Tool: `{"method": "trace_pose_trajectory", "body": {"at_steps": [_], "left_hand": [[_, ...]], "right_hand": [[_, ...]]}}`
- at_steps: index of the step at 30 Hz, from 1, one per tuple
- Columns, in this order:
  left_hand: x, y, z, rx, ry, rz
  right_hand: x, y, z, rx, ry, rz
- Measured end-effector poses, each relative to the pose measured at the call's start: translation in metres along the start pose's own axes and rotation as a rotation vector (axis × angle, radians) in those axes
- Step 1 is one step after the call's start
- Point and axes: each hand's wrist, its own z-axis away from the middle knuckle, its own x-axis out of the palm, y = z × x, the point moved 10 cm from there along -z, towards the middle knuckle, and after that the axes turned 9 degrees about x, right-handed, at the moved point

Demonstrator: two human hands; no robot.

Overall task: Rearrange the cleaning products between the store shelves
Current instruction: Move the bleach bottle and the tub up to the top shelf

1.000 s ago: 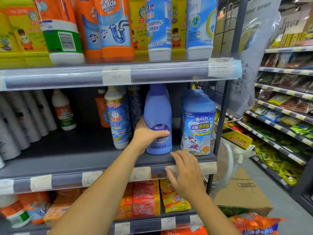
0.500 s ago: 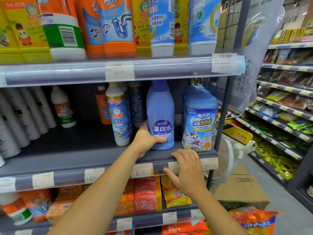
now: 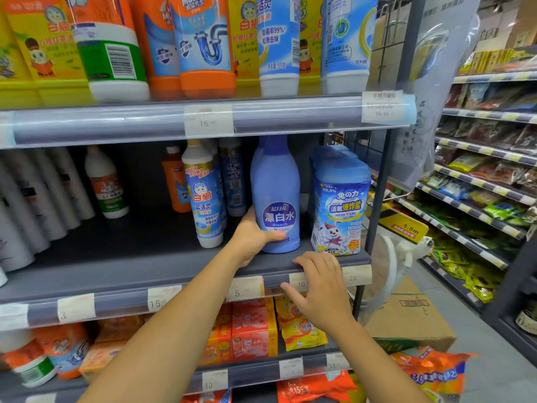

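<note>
On the middle shelf (image 3: 116,266), an upright bottle (image 3: 277,193), label forward, in the grip of the left hand (image 3: 252,239); right hand (image 3: 319,289) relaxed on the shelf's edge.

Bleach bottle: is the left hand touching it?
Touching. The head view shows the left hand wrapped round the lower part of the bleach bottle, with the thumb lying across the front below the label.

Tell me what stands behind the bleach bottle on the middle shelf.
Behind the bleach bottle, a second blue bottle shows at its left edge. Its label and anything deeper are covered.
</note>
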Motion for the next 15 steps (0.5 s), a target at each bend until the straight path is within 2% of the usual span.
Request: {"method": "trace_pose_trajectory", "body": {"at_steps": [4,11,15], "left_hand": [[0.000,0.002,0.005,-0.030,-0.031,-0.073],[-0.022,0.000,0.036,-0.141,-0.125,-0.401],[-0.028,0.010,0.062,-0.020,-0.287,-0.622]], "right_hand": [[-0.003,-0.002,-0.001,0.029,-0.026,0.001],[-0.010,-0.011,-0.010,0.122,-0.114,0.052],[-0.005,-0.022,-0.015,0.175,-0.250,0.203]]}}
